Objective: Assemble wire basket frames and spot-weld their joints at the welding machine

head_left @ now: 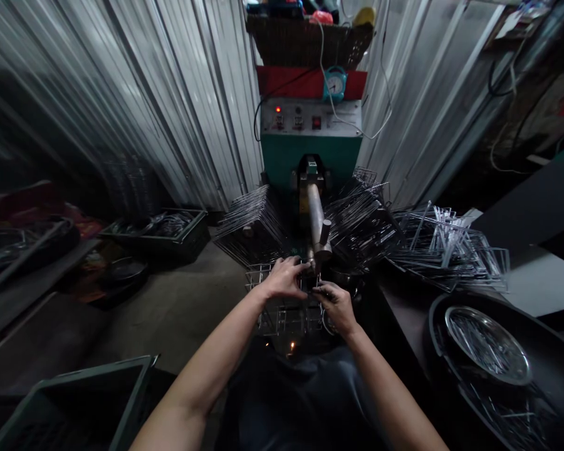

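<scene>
A metal wire rack sits under and in front of both hands, just below the upper arm of a green spot-welding machine. My left hand grips the rack at its upper left, with thumb and forefinger curved toward the electrode tip. On the right, my right hand is closed in a pinch beside the tip. A thin bright wire seems to stand at its fingertips, though dimness hides most of it. Small orange sparks glow below the rack.
Stacked wire frames flank the machine, one stack left and one right. More wire frames lie farther right. A black tub holds a metal bowl of short wires. Green crates stand at lower left and farther back.
</scene>
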### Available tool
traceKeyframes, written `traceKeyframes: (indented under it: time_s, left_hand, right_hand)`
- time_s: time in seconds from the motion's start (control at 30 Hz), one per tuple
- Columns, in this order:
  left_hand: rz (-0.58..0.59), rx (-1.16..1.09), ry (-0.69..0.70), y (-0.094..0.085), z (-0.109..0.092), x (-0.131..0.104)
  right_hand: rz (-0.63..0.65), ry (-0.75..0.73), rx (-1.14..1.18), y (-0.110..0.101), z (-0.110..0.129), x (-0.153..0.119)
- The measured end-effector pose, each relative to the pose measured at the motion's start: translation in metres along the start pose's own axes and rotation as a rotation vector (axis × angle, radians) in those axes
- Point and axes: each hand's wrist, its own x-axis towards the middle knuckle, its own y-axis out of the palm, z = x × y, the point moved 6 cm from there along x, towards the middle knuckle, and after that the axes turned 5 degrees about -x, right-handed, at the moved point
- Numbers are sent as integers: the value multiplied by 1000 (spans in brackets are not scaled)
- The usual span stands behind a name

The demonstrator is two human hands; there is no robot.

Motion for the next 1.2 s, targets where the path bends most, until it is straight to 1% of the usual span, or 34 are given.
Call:
traceKeyframes:
  time_s: [0.1, 0.27, 0.4, 0.47, 0.5, 0.57, 0.63, 0.7, 0.77, 0.8, 0.83, 0.9, 1.0, 1.07, 1.2]
  left_hand:
    - [-4, 3, 10, 0, -2, 3]
    - [-2, -31, -28, -1, 1, 4]
    - [-5, -49, -13, 0, 1, 3]
    - [-22, -40, 2, -1, 1, 4]
    - [-28, -33, 8, -2, 1, 5]
    - [-23, -29, 23, -3, 2, 7]
    - [1, -39, 39, -3, 3, 9]
    - [26, -59, 43, -2, 5, 10]
    - [33, -78, 31, -1, 6, 9]
    - [32, -83, 25, -1, 6, 9]
    - [26, -83, 21, 0, 6, 8]
    - [3, -75, 18, 0, 6, 9]
    - [-56, -71, -7, -1, 8, 14]
    - [-82, -86, -41, -2, 11, 19]
    - [-76, -109, -96, -1, 16, 25]
  right_hand:
    - [-7, 3, -13, -2, -3, 0]
    - [17, -18, -16, -1, -3, 4]
    - [14, 10, 23, -1, 0, 6]
    - [11, 46, 36, -3, 0, 0]
    - [7, 89, 43, -4, -3, -7]
    - [-16, 261, 80, -8, -17, -31]
    - [-54, 506, 169, -11, -41, -67]
    - [-82, 735, 282, -11, -66, -109]
    - [-106, 907, 387, -9, -85, -145]
    - [-121, 962, 436, -8, -91, -158]
    - [-144, 995, 478, -8, -94, -167]
    - [-189, 1011, 532, -9, -95, -173]
    - [-221, 1004, 516, -11, -92, -167]
    - [-218, 1004, 479, -12, -90, -163]
    - [-227, 995, 475, -15, -91, -164]
